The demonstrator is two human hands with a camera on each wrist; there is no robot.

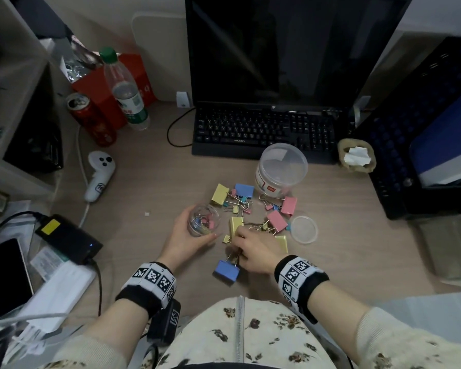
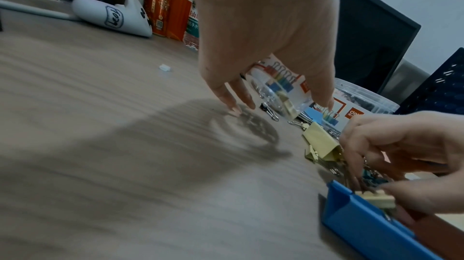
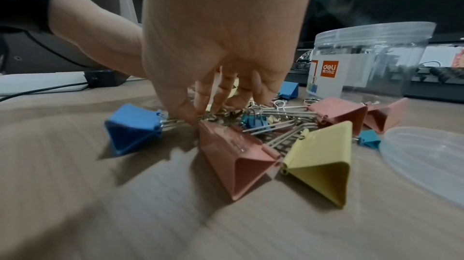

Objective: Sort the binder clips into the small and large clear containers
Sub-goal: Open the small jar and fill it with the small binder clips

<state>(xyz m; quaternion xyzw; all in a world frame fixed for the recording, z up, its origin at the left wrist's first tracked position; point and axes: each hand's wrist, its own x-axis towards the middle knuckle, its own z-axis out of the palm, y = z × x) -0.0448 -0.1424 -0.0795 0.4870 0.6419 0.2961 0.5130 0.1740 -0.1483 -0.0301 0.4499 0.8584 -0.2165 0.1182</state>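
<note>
My left hand (image 1: 186, 235) grips the small clear container (image 1: 203, 221) (image 2: 276, 93), tilted just above the desk, with several small clips inside. The large clear container (image 1: 281, 169) (image 3: 371, 62) stands behind the pile. Large yellow, pink and blue binder clips (image 1: 237, 206) lie mixed with small ones between the two containers. My right hand (image 1: 250, 249) (image 3: 220, 103) reaches down into the near side of the pile, fingers curled, pinching a small yellow clip (image 2: 374, 197) over the wire handles of a large blue clip (image 1: 226, 270) (image 3: 133, 127). Beside the fingers lie a large pink clip (image 3: 233, 157) and a large yellow clip (image 3: 323, 163).
A clear lid (image 1: 304, 229) (image 3: 426, 157) lies right of the pile. A keyboard (image 1: 264, 129) and monitor stand behind. A bottle (image 1: 125, 89), red can (image 1: 91, 118), white controller (image 1: 99, 177), power adapter (image 1: 67, 235) and phone (image 1: 3, 275) crowd the left; a dark crate (image 1: 423, 129) stands right.
</note>
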